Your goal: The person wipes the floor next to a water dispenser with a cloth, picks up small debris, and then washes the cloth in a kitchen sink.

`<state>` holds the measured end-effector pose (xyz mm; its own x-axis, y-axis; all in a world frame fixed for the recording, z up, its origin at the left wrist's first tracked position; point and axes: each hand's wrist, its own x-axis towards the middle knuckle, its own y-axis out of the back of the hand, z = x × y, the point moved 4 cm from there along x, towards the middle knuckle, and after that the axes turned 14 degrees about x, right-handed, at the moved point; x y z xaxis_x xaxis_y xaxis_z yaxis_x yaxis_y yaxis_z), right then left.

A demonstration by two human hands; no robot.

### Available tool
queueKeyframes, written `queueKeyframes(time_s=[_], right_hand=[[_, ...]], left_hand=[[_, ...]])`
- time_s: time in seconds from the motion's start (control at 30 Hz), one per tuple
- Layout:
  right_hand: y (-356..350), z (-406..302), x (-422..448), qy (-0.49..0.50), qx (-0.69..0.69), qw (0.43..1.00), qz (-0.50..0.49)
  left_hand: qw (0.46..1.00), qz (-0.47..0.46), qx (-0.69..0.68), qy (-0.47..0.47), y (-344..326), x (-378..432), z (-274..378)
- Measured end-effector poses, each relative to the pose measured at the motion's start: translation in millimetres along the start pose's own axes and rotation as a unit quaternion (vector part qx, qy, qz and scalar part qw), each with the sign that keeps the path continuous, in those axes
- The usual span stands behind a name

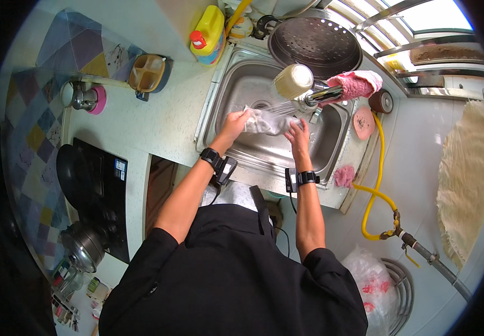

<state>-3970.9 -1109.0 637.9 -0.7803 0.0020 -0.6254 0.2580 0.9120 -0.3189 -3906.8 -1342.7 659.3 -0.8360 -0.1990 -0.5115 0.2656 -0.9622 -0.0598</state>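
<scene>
A wet, whitish-grey cloth (263, 122) is stretched between my two hands over the stainless steel sink (275, 152). My left hand (234, 125) pinches its left end between thumb and fingers. At the other end, the fingers of my right hand (298, 133) curl around the cloth, partly spread. Spray falls across the cloth from the chrome faucet (324, 95), which has a pink towel (353, 86) draped over it. A cloudy, pale container (294, 80) stands at the faucet, just beyond my hands. Below the cloth, the sink floor is wet.
Behind the sink leans a dark perforated pan (315, 46). A yellow jug with a red cap (209, 37) stands at the back left. On the right are a pink dish (363, 123), a pink scrubber (344, 176) and a yellow hose (381, 151). A black cooktop (114, 201) lies left.
</scene>
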Motion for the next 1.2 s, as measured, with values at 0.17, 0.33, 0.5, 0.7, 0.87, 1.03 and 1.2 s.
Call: queueKeyframes(time_s=[0.17,0.33,0.5,0.7,0.87,1.03,1.2], right_hand=[[23,16,-5,-0.149,-0.057,0.987,0.023],[-51,23,-61,-0.267,0.077,0.952,-0.127],[-57,31,-51,-0.271,0.076,0.957,-0.061],[-75,10,-55,-0.071,0.021,0.997,-0.013],[-80,1,-40,-0.020,0.083,0.996,-0.026],[-85,-10,-30,0.039,0.071,0.992,-0.095],[-103,-28,-48,0.166,-0.144,0.963,-0.158]], left_hand=[[0.983,-0.069,-0.172,-0.010,-53,9,14],[0.981,-0.022,-0.194,-0.006,-74,1,29],[0.991,-0.018,-0.127,0.032,-74,-8,31],[0.994,-0.002,-0.106,0.037,-79,-34,46],[0.979,0.010,-0.199,0.033,-74,-23,31],[0.927,-0.015,-0.365,0.086,-68,-4,-13],[0.807,-0.042,-0.534,0.249,-49,9,-28]])
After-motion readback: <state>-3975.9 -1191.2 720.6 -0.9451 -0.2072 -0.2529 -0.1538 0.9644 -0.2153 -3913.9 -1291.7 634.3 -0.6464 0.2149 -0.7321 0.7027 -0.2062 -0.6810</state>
